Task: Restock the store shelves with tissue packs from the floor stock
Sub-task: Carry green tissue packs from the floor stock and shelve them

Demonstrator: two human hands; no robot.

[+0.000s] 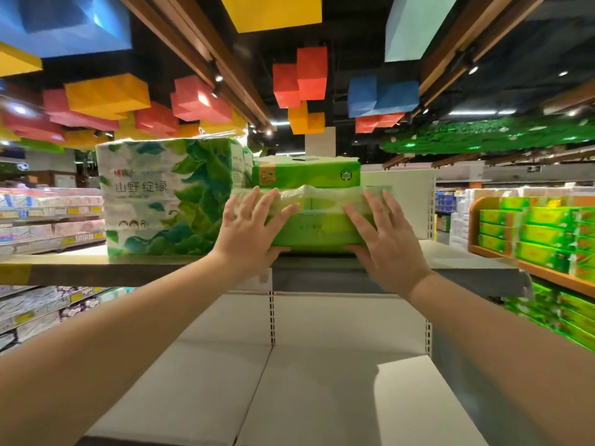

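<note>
A green plastic-wrapped tissue pack (317,225) rests at the front edge of the top shelf (460,262), partly over the edge. My left hand (249,233) grips its left end, fingers spread on the front and thumb underneath. On its right end sits my right hand (383,241), held the same way. A second green tissue pack (306,172) stands behind and above the held one. To the left, a tall white pack with green leaf print (167,196) stands on the same shelf, touching or nearly touching the held pack.
A bare white lower shelf (289,381) lies below my arms. At the right, a wooden-edged rack (531,239) holds several green tissue packs. Shelves at the left (48,220) carry pink and white packs. Coloured blocks hang from the ceiling.
</note>
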